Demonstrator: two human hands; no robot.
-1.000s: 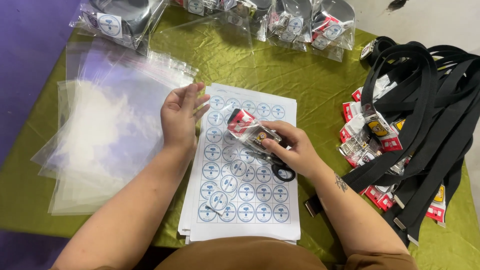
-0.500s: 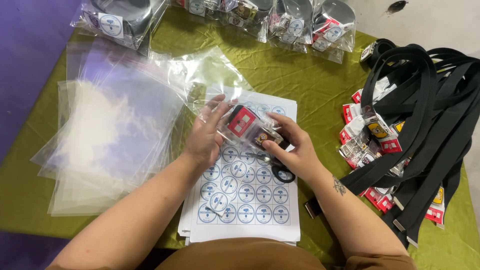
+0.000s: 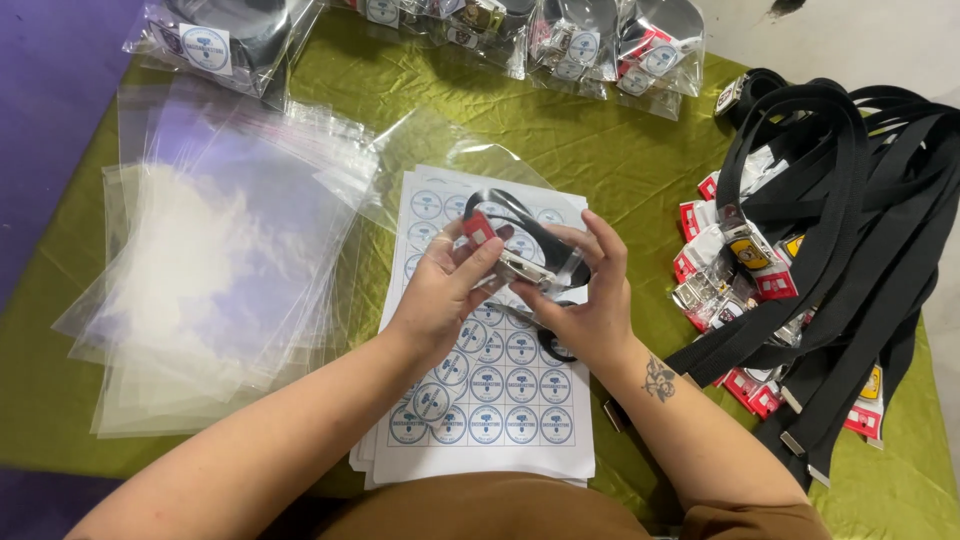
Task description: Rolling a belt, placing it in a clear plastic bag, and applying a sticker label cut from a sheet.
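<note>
Both hands meet over a white sheet of round blue-and-white stickers (image 3: 500, 400) lying on an olive-green cloth. My left hand (image 3: 447, 287) and my right hand (image 3: 590, 300) together grip a coiled black belt (image 3: 520, 235) with a metal buckle and a red tag. A clear plastic bag (image 3: 440, 150) lies open just beyond the belt; whether the belt's end is inside it I cannot tell. A dark loop of the belt shows under my right palm.
A spread of clear plastic bags (image 3: 210, 270) lies at the left. Several bagged belts with round stickers (image 3: 590, 40) line the far edge. A heap of loose black belts with buckles and red tags (image 3: 840, 230) fills the right side.
My left hand came off the sticker sheet and joined the right hand on the belt. A clear bag has appeared beyond the belt, and the belt has moved up towards it.
</note>
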